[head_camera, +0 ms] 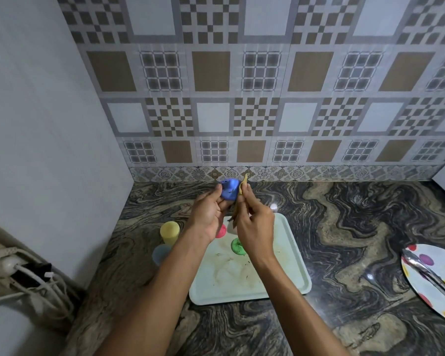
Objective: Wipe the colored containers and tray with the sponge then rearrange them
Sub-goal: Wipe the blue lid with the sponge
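The blue cup [229, 192] is held up in the air beyond the tray's far edge, gripped in the left hand [207, 215] with fingers curled round it. The right hand [254, 227] pinches a thin yellow sponge [242, 187] and presses it to the cup's right side. Below, the tray [290, 253] lies on the tabletop [344, 214], smeared and flecked, with a green cup [237, 245] and a pink cup [221, 231] standing on it. A yellow cup [169, 232] and a pale cup [159, 254] stand just left of it. I'd say the risk is a slip: pushed hard by the sponge, the cup could pop free and knock over those beneath
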